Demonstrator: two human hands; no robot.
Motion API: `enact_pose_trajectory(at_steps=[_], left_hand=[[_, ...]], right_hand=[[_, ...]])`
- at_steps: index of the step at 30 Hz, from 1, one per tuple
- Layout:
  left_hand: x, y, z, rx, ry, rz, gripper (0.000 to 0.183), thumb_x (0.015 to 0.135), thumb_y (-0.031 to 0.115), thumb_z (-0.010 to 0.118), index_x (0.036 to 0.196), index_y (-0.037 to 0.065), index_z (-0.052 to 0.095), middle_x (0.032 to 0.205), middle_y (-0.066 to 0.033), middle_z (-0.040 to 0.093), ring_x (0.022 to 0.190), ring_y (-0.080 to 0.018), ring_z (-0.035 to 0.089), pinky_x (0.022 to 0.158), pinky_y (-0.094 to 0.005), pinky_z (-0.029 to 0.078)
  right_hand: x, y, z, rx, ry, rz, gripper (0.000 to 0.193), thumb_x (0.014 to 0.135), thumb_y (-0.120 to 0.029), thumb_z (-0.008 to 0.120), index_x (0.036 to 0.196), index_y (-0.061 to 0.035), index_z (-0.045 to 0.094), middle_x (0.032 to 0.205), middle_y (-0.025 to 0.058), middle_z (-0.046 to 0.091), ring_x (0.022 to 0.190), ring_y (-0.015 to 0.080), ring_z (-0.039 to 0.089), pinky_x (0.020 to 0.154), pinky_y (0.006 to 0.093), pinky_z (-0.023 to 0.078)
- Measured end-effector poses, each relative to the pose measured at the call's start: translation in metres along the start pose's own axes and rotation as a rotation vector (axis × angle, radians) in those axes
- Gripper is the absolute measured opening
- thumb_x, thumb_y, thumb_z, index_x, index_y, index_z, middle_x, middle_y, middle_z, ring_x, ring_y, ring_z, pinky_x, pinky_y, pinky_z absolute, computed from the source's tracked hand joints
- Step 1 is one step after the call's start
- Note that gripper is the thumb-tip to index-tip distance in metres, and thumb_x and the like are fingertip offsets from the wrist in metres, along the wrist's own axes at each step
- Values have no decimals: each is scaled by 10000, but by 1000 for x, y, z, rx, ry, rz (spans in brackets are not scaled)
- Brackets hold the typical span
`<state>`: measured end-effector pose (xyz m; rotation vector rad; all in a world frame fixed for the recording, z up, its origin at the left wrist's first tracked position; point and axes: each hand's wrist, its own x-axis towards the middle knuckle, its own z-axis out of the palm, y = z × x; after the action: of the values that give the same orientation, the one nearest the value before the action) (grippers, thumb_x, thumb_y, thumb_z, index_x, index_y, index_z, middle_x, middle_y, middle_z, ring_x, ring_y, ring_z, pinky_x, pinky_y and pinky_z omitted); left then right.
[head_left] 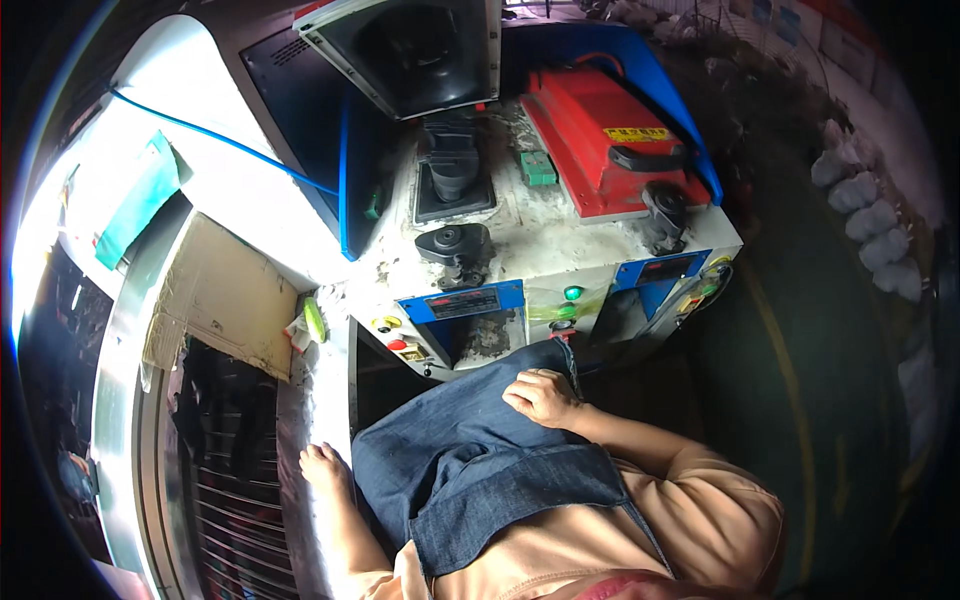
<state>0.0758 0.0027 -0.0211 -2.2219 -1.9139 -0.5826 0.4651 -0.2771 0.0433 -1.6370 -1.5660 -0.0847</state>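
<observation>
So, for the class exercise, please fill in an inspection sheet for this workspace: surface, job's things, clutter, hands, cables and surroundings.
Surface: white machine top, marked with dark smudges.
Job's things: denim apron under the right hand; pale ledge by the left hand; black fixture and red cover on the machine.
Clutter: green block beside the red cover; yellow-green item on the ledge, kind unclear.
Hands: right on the apron, fingers loosely curled; left at the ledge; nothing seen held.
Cables: blue cable or tube across a white panel.
Surroundings: dark floor with yellow markings; pale bundles at right.
</observation>
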Motion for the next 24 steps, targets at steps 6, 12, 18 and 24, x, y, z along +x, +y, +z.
enact_pose_trajectory(at_steps=[6,12,18,24], left_hand=[[1,1,-3,7,-30,-7,267,927,293,615,936,26,621,982,-160,599,981,-362,580,819,-509,469],[1,-2,1,17,-21,-5,270,925,295,618,935,24,620,978,-162,597,972,-366,581,814,-514,470],[1,-2,1,14,-7,-1,270,926,293,617,919,23,616,977,-161,596,975,-367,578,819,-514,466],[0,-1,2,-11,0,-7,265,925,289,620,904,25,614,969,-159,595,973,-365,575,821,-514,461]], right_hand=[[-4,7,1,23,21,-4,105,859,-168,677,793,-94,641,740,69,596,708,277,626,658,381,507],[-2,6,-1,26,26,2,102,848,-152,684,779,-90,641,730,72,594,695,279,624,651,379,506],[-3,7,0,33,45,-6,99,841,-144,688,775,-90,639,724,68,592,681,277,622,643,374,506],[-2,7,-1,29,30,-4,90,843,-145,688,786,-95,640,719,66,587,679,274,620,639,374,505]])
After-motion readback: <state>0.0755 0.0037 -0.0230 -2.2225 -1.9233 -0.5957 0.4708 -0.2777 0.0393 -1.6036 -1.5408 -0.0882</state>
